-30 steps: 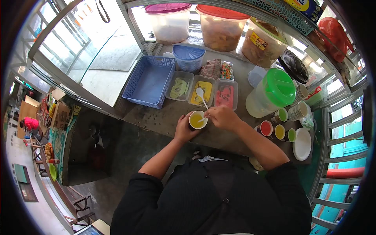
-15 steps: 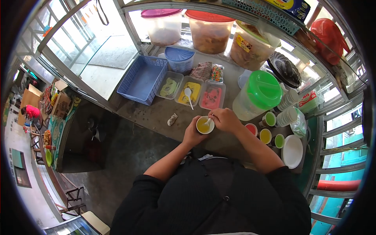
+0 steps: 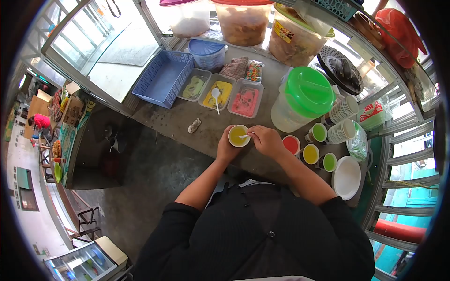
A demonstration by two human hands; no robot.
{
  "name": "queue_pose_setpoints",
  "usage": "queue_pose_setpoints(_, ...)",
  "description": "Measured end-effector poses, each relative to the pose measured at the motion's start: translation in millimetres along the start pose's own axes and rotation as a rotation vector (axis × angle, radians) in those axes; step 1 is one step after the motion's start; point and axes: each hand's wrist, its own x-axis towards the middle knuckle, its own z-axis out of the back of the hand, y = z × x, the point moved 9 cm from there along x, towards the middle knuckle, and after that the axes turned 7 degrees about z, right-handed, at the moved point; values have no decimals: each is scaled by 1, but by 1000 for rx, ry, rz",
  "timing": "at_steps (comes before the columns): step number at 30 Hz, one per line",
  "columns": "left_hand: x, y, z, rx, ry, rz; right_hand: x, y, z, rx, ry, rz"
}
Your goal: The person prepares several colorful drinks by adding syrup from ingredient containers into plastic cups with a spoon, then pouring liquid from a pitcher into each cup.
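Note:
My left hand [image 3: 227,149] is wrapped round a small paper cup [image 3: 234,142] of yellow liquid. Between the fingers of my right hand [image 3: 266,141] is a white plastic spoon [image 3: 244,136], its bowl end in the cup. Beyond the hands stand tubs with green [image 3: 193,87], yellow [image 3: 219,96] and red [image 3: 245,101] contents; a white spoon [image 3: 216,97] rests in the yellow one. To the right are filled cups, among them a red one [image 3: 291,144] and a yellow one [image 3: 310,153].
A green-lidded pitcher [image 3: 286,110] stands right of the tubs, near stacked cups [image 3: 342,131] and white plates [image 3: 346,178]. A blue basket [image 3: 164,79] sits at the left. Large containers [image 3: 241,23] line the back. A person in pink [image 3: 41,122] is far left.
The view has shifted, so the counter and its objects appear higher. The spoon in my right hand now lies lower and flatter across the cup. Both hands keep their hold.

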Motion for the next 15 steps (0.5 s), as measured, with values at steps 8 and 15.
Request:
queue_pose_setpoints(8,-4,-3,-3,144,-31,-122,18,19,12,-125,90,201)
queue_pose_setpoints(15,-9,-14,0,286,-85,-226,6,6,7,-57,27,75)
